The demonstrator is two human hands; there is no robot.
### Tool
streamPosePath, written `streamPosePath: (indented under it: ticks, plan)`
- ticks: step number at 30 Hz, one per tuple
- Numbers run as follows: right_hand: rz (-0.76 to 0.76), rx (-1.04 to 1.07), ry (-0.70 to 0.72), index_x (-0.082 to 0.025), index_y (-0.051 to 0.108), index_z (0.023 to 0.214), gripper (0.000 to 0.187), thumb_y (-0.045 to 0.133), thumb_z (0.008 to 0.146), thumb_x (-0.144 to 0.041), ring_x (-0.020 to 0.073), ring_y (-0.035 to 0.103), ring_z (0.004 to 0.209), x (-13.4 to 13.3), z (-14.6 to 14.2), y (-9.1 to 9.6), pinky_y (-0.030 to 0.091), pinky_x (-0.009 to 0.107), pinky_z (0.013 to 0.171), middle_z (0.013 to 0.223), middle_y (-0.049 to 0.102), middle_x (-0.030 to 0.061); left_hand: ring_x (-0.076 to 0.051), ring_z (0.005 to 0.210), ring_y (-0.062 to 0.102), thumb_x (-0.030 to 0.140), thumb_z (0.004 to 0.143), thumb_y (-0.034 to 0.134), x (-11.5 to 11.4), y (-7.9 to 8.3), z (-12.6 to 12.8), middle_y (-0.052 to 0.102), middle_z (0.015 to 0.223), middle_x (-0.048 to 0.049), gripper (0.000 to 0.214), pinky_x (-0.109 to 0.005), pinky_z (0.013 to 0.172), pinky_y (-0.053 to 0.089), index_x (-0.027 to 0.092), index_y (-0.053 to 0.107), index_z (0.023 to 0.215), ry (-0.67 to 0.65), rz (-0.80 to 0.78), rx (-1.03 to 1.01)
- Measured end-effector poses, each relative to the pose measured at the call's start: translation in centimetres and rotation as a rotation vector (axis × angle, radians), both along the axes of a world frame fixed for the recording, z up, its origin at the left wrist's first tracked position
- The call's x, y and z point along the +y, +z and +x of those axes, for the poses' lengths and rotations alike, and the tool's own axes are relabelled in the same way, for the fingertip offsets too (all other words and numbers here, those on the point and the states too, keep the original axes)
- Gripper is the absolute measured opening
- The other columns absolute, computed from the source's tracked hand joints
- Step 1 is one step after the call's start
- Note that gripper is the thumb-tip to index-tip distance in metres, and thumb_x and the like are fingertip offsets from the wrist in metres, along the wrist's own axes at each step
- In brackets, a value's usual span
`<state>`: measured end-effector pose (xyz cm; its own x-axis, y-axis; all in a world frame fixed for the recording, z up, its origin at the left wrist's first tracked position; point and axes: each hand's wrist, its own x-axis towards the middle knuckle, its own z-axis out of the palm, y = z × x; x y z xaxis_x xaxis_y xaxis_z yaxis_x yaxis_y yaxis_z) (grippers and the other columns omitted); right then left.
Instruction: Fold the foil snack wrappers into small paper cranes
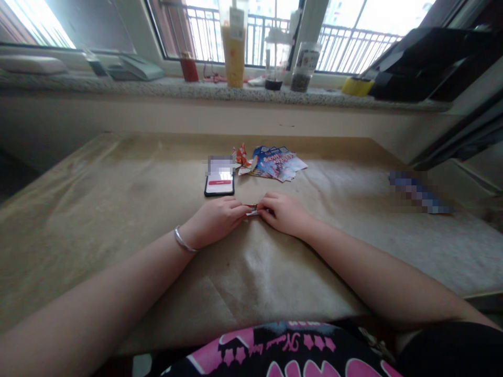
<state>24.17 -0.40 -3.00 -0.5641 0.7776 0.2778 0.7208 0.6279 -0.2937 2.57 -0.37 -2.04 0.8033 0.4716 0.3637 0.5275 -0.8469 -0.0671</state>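
My left hand (214, 220) and my right hand (285, 212) meet at the middle of the table, fingers curled and pinched together on a small folded piece of red and white paper (252, 210) that lies on the brown paper covering (118, 209). Most of the piece is hidden between the fingertips. A silver bangle (183, 241) circles my left wrist. Just beyond the hands lies a phone (219, 184) with its screen lit.
A stack of blue printed papers (277, 163) and a folded red and white paper shape (241, 155) lie behind the phone. A blurred blue object (418, 192) rests at the right. The windowsill carries an orange bottle (234, 50), jars (304, 68) and a red cup (189, 68).
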Motion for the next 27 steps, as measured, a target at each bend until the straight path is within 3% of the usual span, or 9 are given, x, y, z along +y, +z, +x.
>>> streamPosePath:
  ticks: [7,12,18,22,27]
  plan:
    - [-0.119,0.122,-0.018,-0.019,0.069,0.087,0.014,0.056,0.084,-0.025,0.0127,0.058,0.073,0.75,0.40,-0.32,0.041,0.023,0.068,0.083,0.065,0.0036,-0.013,0.070,0.059,0.025,0.094,0.044,0.15,-0.05,0.35,0.066,0.077,-0.0030,0.023,-0.025,0.066,0.045,0.017,0.065,0.091,-0.009,0.109,0.010]
    - [-0.167,0.138,-0.071,-0.021,0.068,0.086,0.012,0.058,0.083,-0.026,0.0124,0.058,0.072,0.81,0.31,-0.18,0.039,0.023,0.064,0.084,0.067,0.0022,-0.014,0.075,0.058,0.021,0.093,0.046,0.29,-0.11,0.30,0.068,0.086,-0.0037,0.020,-0.026,0.069,0.044,0.020,0.065,0.101,-0.047,0.115,0.029]
    - [-0.176,0.128,-0.155,-0.020,0.064,0.086,0.010,0.062,0.080,-0.028,0.0108,0.053,0.062,0.82,0.15,-0.33,0.034,0.021,0.056,0.074,0.064,-0.0007,-0.015,0.078,0.055,0.021,0.094,0.044,0.09,0.31,0.45,0.067,0.083,-0.0040,0.023,-0.028,0.073,0.044,0.019,0.065,0.104,-0.083,0.125,0.039]
    - [-0.160,0.149,-0.114,-0.019,0.064,0.082,0.007,0.062,0.079,-0.026,0.0100,0.051,0.063,0.87,0.26,-0.44,0.033,0.021,0.057,0.074,0.062,-0.0009,-0.016,0.088,0.055,0.019,0.094,0.045,-0.02,0.34,0.64,0.066,0.085,-0.0051,0.023,-0.028,0.080,0.046,0.018,0.066,0.103,-0.091,0.117,0.017]
    - [-0.142,0.175,-0.058,-0.019,0.064,0.082,0.008,0.061,0.081,-0.027,0.0101,0.052,0.065,0.92,0.59,-0.56,0.035,0.021,0.059,0.076,0.062,-0.0003,-0.015,0.080,0.055,0.022,0.094,0.044,0.04,-0.16,0.56,0.063,0.088,-0.0060,0.025,-0.024,0.067,0.047,0.019,0.067,0.103,-0.046,0.085,0.002]
